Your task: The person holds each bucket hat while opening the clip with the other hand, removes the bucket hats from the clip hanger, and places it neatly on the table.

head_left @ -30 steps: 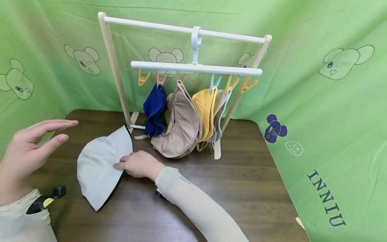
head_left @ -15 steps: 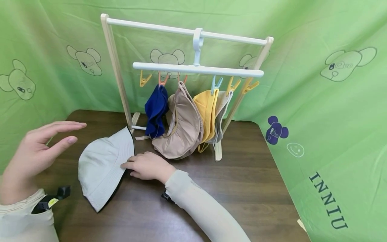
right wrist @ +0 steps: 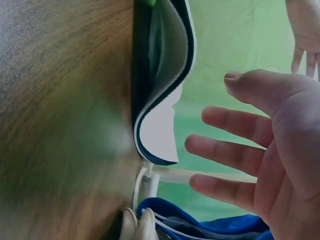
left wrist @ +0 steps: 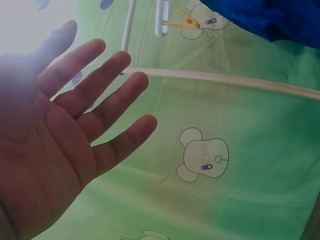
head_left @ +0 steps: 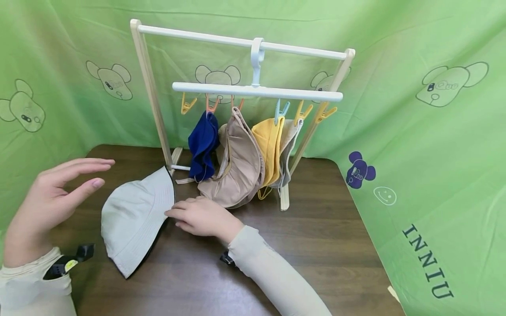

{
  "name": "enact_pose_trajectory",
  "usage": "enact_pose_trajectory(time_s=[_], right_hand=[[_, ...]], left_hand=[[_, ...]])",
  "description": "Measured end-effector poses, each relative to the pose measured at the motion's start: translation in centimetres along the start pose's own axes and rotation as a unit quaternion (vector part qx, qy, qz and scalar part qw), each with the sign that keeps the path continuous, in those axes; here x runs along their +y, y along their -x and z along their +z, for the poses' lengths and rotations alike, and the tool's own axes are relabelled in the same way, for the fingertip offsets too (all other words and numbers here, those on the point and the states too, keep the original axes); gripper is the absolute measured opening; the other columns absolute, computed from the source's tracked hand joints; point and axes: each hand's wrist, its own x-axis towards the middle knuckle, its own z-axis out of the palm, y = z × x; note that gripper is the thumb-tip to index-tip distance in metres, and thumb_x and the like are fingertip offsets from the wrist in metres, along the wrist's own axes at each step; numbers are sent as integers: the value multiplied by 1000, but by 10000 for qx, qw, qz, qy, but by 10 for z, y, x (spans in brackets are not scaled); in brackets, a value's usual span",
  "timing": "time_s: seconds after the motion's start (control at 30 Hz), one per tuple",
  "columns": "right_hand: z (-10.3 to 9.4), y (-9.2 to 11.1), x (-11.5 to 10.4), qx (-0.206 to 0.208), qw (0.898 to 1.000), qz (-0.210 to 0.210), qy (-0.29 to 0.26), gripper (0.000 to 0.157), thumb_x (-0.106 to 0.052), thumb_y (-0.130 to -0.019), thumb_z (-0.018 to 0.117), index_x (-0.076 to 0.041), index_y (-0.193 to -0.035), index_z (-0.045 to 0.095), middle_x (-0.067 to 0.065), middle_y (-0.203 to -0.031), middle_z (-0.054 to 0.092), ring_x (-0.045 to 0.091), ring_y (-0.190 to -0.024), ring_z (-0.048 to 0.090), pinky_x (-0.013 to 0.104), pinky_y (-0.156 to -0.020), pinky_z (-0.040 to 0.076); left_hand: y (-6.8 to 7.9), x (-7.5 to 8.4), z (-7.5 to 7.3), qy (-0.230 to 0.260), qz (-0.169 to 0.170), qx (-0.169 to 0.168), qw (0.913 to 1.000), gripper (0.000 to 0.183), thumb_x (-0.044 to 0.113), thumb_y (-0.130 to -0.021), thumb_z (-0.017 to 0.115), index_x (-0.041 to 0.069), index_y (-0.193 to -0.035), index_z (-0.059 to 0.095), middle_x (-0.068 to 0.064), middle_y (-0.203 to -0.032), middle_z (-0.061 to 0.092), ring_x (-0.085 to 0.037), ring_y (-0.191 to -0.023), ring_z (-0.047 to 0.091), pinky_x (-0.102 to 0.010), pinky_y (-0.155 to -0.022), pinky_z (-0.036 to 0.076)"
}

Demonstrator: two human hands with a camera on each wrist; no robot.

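Observation:
A light grey bucket hat point(head_left: 132, 215) with a dark lining lies folded on the table, left of the drying rack. My right hand point(head_left: 203, 218) is beside the right edge of its brim, fingers loosely extended. In the right wrist view, that hand point(right wrist: 280, 145) has its fingers spread apart from the dark-edged brim point(right wrist: 165, 85), with nothing in its grasp. Left of the hat, my left hand point(head_left: 49, 197) is raised with the thumb apart from the fingers. The left wrist view shows the empty palm of this hand point(left wrist: 75, 125).
A wooden rack point(head_left: 152, 94) carries a white hanger point(head_left: 257, 91) with coloured clips. From it hang a blue cloth item point(head_left: 203, 147), a taupe hat point(head_left: 239, 162), a yellow item point(head_left: 269, 145) and a grey item point(head_left: 287, 153). Green printed curtain point(head_left: 435, 145) encloses the brown table point(head_left: 324, 245).
My right hand has drawn back rightward from over the hat's brim to beside its edge. My left hand has shifted slightly right. The hat stays in place.

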Motion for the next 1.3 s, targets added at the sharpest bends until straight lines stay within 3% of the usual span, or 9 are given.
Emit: enact_pose_trajectory(time_s=[0.43,0.77,1.1,1.3], right_hand=[[-14,25,15,1144,9893,624,-650,35,-30,-103,61,-21,-136,65,-7,-126,69,9,-113,66,27,-97,53],[-21,40,22,1794,9734,1224,-726,35,-31,-101,65,-17,-134,68,-1,-126,72,14,-118,67,30,-101,52],[-25,47,26,2062,9620,1588,-824,35,-30,-101,65,-16,-132,68,-2,-123,73,13,-115,68,31,-100,52],[-24,48,27,2289,9562,1604,-863,34,-30,-101,64,-15,-131,69,-2,-121,73,13,-112,69,31,-99,53]], left_hand=[[-4,-16,16,13,41,-262,9996,45,-15,-82,75,6,-121,74,-5,-124,72,-2,-123,60,-13,-105,40],[-4,-15,21,10,-314,-459,9985,43,-9,-86,75,10,-124,73,1,-126,71,1,-123,58,-11,-104,38],[-5,-14,28,-107,-323,-565,9978,45,-7,-86,76,15,-125,73,15,-128,68,5,-123,56,-7,-103,36],[-6,-13,31,-63,-462,-669,9967,45,-6,-87,76,16,-125,73,9,-126,70,5,-122,57,-7,-101,37]])
